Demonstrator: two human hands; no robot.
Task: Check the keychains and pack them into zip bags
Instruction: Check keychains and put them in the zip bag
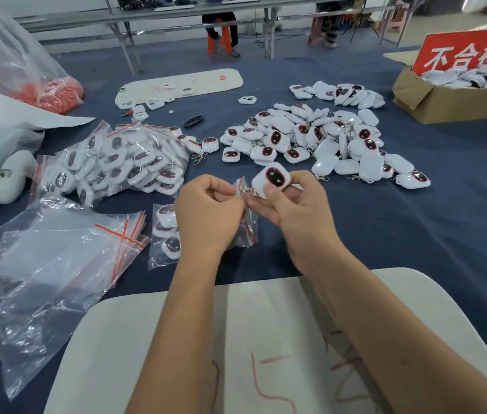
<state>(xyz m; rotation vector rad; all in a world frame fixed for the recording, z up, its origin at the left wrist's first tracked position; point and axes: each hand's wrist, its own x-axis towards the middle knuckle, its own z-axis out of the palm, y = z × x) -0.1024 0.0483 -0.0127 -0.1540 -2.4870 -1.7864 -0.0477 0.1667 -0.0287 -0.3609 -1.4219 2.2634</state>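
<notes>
Nearest the viewer, a pale mat (pixel 176 339) with red scrawl lies on the desk (pixel 415 234), both forearms crossing it. Just beyond the mat, the left hand (pixel 206 213) has its grip clenched on the mouth of a small zip bag (pixel 246 222), thumb and forefinger pinching the film. The right hand (pixel 293 204) grasps one white keychain (pixel 272 177), dark face up and above the bag's opening, its metal clasp apparently already at the lip.

To do this step well, I would judge that the left pinch should pull the mouth wide while the right hand feeds clasp first, then body, so that the ring does not snag the red seal strip. The face deserves a last look before it goes in. Then run the zip shut from one end to the other.

Left of the held bag lies a filled bag (pixel 166 234), and further left a loose stack of empty bags (pixel 66 258). Beyond those sits the heap of packed bags (pixel 122 162). Beyond the held bag and to its right spreads the pile of unpacked keychains (pixel 311 138). Farthest right stands a cardboard box (pixel 433 100) with a red sign (pixel 469 52), holding more white pieces.
</notes>
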